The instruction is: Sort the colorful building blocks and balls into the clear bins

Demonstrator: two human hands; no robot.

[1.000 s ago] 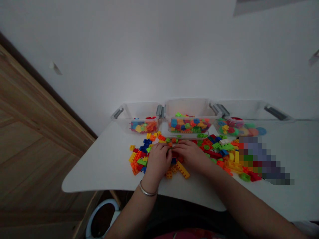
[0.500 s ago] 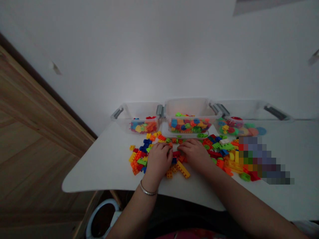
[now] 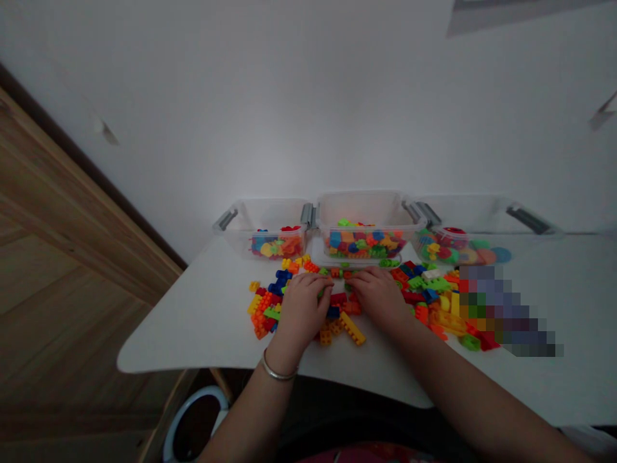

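Observation:
My left hand (image 3: 304, 307), with a metal bangle on its wrist, bends over the middle of a spread of building blocks on the table. Its fingers curl towards the thumb, and a bit of green shows between them. Opposite it, my right hand (image 3: 378, 297) has its fingers curled down among the blocks; another green bit is at their tips. What either hand holds is mostly hidden. Between the wrists lie a long yellow block (image 3: 353, 328), a dark blue block (image 3: 333, 312) and an orange block (image 3: 351, 307). Blue blocks (image 3: 280, 283) lie left of my left hand.
Along the wall stand three clear boxes: the left box (image 3: 231, 241), middle box (image 3: 371, 225) and right box (image 3: 482, 222), each with colourful pieces inside. A lid (image 3: 359, 263) lies before the middle one. A blurred-out patch (image 3: 506, 315) covers something at right on the white table (image 3: 193, 321).
Both hands stay over the pile, with small finger movements. The orange piece by my left fingertips is out of sight there, and green shows instead. The view has shifted slightly.

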